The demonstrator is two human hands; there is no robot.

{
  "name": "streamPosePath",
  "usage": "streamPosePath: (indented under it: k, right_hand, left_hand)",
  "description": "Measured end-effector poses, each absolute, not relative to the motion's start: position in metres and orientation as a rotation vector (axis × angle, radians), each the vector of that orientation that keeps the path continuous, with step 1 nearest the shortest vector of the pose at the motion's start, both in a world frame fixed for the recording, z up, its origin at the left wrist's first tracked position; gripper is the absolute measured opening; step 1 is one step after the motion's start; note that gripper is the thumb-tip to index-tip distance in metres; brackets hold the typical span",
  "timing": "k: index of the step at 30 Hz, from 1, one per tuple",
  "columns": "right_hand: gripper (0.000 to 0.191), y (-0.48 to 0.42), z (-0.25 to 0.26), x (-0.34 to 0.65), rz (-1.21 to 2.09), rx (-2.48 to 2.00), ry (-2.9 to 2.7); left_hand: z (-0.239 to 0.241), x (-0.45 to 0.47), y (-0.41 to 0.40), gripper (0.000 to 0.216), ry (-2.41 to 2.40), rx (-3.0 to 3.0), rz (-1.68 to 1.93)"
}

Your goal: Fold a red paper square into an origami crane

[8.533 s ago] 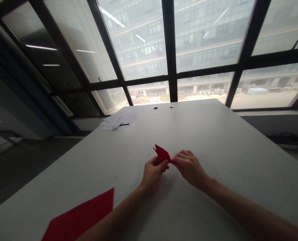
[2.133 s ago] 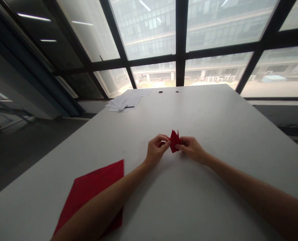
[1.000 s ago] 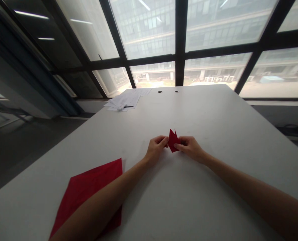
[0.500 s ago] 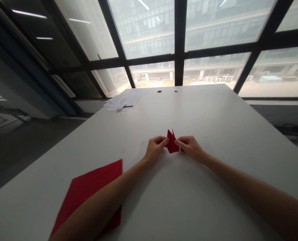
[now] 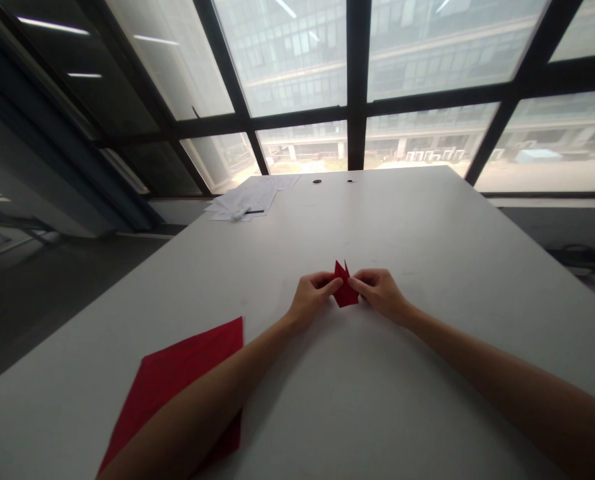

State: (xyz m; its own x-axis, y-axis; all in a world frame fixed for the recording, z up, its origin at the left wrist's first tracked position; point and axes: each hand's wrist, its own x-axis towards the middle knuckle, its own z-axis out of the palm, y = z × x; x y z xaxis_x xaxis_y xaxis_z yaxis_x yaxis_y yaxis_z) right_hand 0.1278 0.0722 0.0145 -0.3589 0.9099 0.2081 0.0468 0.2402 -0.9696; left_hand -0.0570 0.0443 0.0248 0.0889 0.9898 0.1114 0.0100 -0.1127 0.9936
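A small piece of folded red paper (image 5: pixel 346 296) is held just above the white table, with two pointed tips sticking up at its top. My left hand (image 5: pixel 312 293) pinches its left side, the thumb lying across the front. On the right side, my right hand (image 5: pixel 378 291) grips the same paper between thumb and fingers. The fingers behind the paper are partly hidden. Under my left forearm lies a larger red sheet (image 5: pixel 177 367), partly covered by the arm.
The white table (image 5: pixel 377 227) reaches to the large windows. Loose white papers (image 5: pixel 250 197) with a dark pen-like stick (image 5: pixel 255 212) lie at its far left. Two small round dark fittings, one a cable hole (image 5: pixel 317 181), sit near the far edge.
My left thumb has slid slightly right, further over the front of the folded paper. My right hand keeps its pinch almost unmoved.
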Motion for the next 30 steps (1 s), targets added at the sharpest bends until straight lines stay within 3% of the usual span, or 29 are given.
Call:
streamPosePath:
  k: [9,20,30]
  right_hand:
    - [0.044,0.0726,0.0158,0.1271,1.266,-0.902,-1.652]
    - [0.022,0.0714,0.008,0.1268,1.141,-0.876,-1.671]
    - [0.02,0.0669,0.0151,0.1255,1.016,-0.926,-1.758]
  left_hand:
    - [0.0241,-0.0577,0.0435,0.031,1.105,1.348,1.183]
    - [0.0246,-0.0563,0.046,0.033,1.106,1.347,1.141]
    - [0.0241,-0.0564,0.0453,0.034,1.122,1.31,1.135]
